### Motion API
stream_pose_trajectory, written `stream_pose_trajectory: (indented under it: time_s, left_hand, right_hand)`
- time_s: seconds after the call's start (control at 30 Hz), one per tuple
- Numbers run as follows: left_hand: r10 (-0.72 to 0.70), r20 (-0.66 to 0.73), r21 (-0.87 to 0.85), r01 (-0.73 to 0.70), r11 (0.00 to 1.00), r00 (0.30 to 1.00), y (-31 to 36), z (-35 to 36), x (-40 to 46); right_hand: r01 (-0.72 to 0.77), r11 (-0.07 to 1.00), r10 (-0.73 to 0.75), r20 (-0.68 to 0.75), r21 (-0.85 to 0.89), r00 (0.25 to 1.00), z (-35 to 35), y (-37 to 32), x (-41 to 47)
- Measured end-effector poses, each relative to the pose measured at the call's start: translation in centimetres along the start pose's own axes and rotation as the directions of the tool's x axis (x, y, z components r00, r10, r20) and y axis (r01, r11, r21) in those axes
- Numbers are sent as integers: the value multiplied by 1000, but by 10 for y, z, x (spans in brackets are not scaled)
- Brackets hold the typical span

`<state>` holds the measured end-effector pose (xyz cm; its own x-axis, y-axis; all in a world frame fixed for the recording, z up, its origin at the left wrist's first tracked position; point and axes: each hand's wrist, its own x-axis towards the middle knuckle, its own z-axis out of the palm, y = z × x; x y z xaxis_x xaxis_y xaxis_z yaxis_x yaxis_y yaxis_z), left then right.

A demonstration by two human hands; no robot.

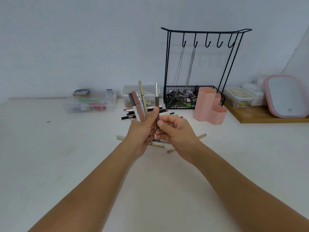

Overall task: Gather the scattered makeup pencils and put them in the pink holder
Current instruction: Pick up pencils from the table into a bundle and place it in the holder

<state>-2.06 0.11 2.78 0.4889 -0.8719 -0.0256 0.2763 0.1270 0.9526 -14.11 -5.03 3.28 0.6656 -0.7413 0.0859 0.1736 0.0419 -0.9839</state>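
Both forearms are raised over the table [50, 164]; a bundle of pencils [139, 104] is clutched upright in the left hand [142, 133], one grey pencil [157, 113] is pinched by the right hand [175, 133]. More pencils [143, 114] are scattered beyond, left of the pink holder [209, 106].

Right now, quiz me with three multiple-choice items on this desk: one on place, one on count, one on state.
1. Where does the pink holder stand?
A. right of the hands, before the wire rack
B. far left
C. on the wooden board

2. How many hooks does the rack carry?
A. two
B. five
C. nine

3. What is the left hand doing?
A. lying flat
B. gripping a bunch of pencils
C. hanging empty

Key: 1 A, it sits on the table beside the basket; 2 B, five hang from the top bar; 3 B, several stand fanned from its fist.
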Motion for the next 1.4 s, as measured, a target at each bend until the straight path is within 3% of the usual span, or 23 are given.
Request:
stream_pose_trajectory:
  time_s: [0.13, 0.27, 0.3, 0.37, 0.43, 0.57, 0.97, 1.17, 1.4]
  left_hand:
    - [85, -18, 44, -84, 995, 996, 2, 7, -4]
    - [111, -166, 179, -80, 981, 980, -1, -1, 5]
    - [111, -194, 192, -73, 979, 975, -1, -4, 7]
    - [108, -229, 200, -62, 978, 967, 0, -11, 9]
    - [97, -257, 160, -57, 986, 962, 2, -17, 11]
    - [83, -243, 68, -69, 995, 967, 6, -20, 9]
    - [146, -144, 277, -101, 955, 979, 11, -1, 17]
    - [32, -223, 152, 2, 988, 974, -1, 5, 17]
    - [88, -117, 111, -75, 991, 989, -1, 2, 7]
  right_hand:
    - [143, 962, -154, -31, -231, 988, 5, 1, -1]
    - [98, 965, -112, -44, -242, 993, 1, -2, -3]
    - [93, 939, -123, -73, -331, 990, -4, -2, -2]
    - [88, 728, -198, -86, -680, 976, -20, -3, 3]
    - [67, 486, -159, -13, -872, 987, -34, -2, 6]
    - [70, 371, -58, 52, -926, 997, -45, 4, 3]
    - [118, 319, -119, 84, -940, 989, -35, 7, 1]
    - [82, 438, -175, 5, -895, 985, -42, 5, 7]
    - [20, 489, -231, -107, -872, 967, -52, 2, 12]
